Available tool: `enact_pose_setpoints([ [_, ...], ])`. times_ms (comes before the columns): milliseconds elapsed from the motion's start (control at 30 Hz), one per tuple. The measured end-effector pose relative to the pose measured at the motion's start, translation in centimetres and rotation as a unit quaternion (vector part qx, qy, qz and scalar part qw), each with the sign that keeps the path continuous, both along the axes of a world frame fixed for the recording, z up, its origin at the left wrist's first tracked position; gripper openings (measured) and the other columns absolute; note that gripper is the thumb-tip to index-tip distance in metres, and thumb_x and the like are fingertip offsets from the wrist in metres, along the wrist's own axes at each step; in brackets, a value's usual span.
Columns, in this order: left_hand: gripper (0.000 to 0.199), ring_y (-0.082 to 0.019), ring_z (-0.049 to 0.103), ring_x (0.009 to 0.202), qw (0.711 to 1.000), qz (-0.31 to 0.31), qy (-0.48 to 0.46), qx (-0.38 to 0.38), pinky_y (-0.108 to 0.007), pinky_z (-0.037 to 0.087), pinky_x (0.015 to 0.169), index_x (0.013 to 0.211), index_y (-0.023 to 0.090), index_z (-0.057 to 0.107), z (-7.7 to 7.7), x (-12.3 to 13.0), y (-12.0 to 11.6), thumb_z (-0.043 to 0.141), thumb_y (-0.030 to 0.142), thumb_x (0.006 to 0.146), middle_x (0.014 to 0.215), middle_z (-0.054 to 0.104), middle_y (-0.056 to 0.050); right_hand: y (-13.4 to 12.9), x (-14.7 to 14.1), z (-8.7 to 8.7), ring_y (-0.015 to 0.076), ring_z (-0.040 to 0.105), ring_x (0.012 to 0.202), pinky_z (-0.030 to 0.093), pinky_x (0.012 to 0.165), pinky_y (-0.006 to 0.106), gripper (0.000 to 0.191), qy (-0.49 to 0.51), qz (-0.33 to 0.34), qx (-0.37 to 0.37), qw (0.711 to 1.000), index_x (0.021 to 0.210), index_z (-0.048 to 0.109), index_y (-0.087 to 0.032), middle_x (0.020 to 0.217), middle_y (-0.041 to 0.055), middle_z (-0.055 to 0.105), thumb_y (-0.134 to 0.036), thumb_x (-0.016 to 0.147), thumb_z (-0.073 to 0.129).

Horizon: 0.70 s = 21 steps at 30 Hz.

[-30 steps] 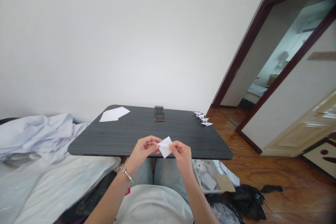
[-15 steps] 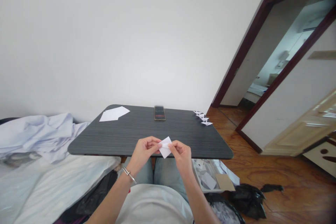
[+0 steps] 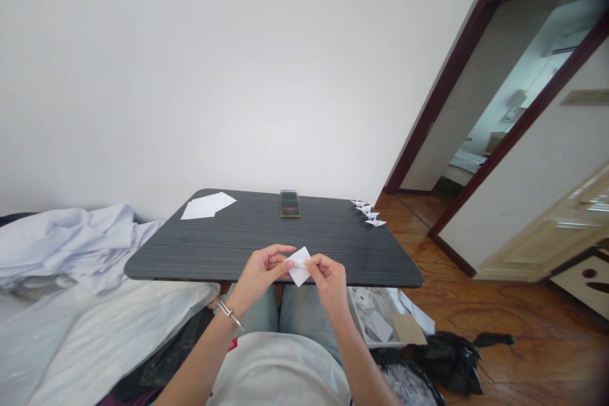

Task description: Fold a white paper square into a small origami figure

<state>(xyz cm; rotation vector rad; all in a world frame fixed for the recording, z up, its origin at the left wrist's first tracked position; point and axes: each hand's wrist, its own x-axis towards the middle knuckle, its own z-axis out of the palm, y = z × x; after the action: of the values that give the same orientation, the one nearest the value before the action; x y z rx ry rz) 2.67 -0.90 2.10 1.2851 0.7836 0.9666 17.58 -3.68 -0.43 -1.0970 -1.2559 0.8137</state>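
Observation:
A small folded piece of white paper is held between my two hands, just above the front edge of the dark table. My left hand pinches its left corner between thumb and fingers. On the opposite corner, my right hand has its thumb and fingertips closed. A crosswise fold shows in the middle of the paper. Several white folded paper figures stand in a row at the table's right side. Flat white sheets lie at the far left.
A phone rests near the table's back edge, by the wall. Below right of the table sit a box of papers and a black plastic bag. White cloth is heaped at left.
The left fingers have lifted slightly away from the paper's upper edge while the thumb stays on it. Both hands otherwise keep nearly the same place.

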Motion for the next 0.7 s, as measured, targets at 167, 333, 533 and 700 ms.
enact_pose_setpoints([
  [167, 0.033, -0.016, 0.063, 0.065, 0.999, 0.02, 0.021, 0.032, -0.025, 0.05, 0.062, 0.094, 0.011, 0.063, -0.2, 0.4, -0.1, 0.066, 0.026, 0.065, 0.073, 0.069, -0.006, 0.1, 0.0, -0.2, 0.012, 0.045, 0.052, 0.036, 0.05, 0.022, 0.022, 0.004, 0.005, -0.003, 1.0, 0.059, 0.056, -0.015, 0.054, -0.0005, 0.051, -0.031, 0.074, 0.054],
  [333, 0.033, -0.015, 0.062, 0.063, 0.999, 0.02, 0.029, 0.035, -0.024, 0.05, 0.061, 0.095, 0.011, 0.064, -0.8, 0.3, 0.3, 0.065, 0.027, 0.066, 0.07, 0.069, -0.005, 0.2, -0.1, -0.4, 0.0111, 0.044, 0.049, 0.034, 0.047, 0.022, 0.024, 0.019, 0.01, -0.01, 1.0, 0.057, 0.054, -0.015, 0.051, -0.0016, 0.049, -0.032, 0.073, 0.055],
  [533, 0.038, -0.012, 0.06, 0.06, 1.0, -0.004, 0.004, 0.018, -0.024, 0.05, 0.06, 0.101, 0.012, 0.061, -1.2, 0.3, 0.5, 0.064, 0.029, 0.068, 0.064, 0.066, -0.002, 0.5, 0.2, -0.7, 0.0099, 0.043, 0.046, 0.032, 0.046, 0.021, 0.024, 0.017, 0.011, -0.017, 1.0, 0.057, 0.054, -0.014, 0.049, -0.0026, 0.048, -0.031, 0.073, 0.055],
  [700, 0.029, -0.016, 0.061, 0.069, 0.998, 0.017, 0.023, 0.055, -0.025, 0.049, 0.064, 0.089, 0.013, 0.066, -1.3, 0.7, 0.6, 0.067, 0.026, 0.064, 0.081, 0.068, -0.006, 0.7, 0.1, -0.5, 0.0104, 0.045, 0.046, 0.034, 0.045, 0.021, 0.025, 0.001, 0.027, -0.028, 0.999, 0.056, 0.055, -0.014, 0.049, -0.0022, 0.051, -0.033, 0.072, 0.056],
])
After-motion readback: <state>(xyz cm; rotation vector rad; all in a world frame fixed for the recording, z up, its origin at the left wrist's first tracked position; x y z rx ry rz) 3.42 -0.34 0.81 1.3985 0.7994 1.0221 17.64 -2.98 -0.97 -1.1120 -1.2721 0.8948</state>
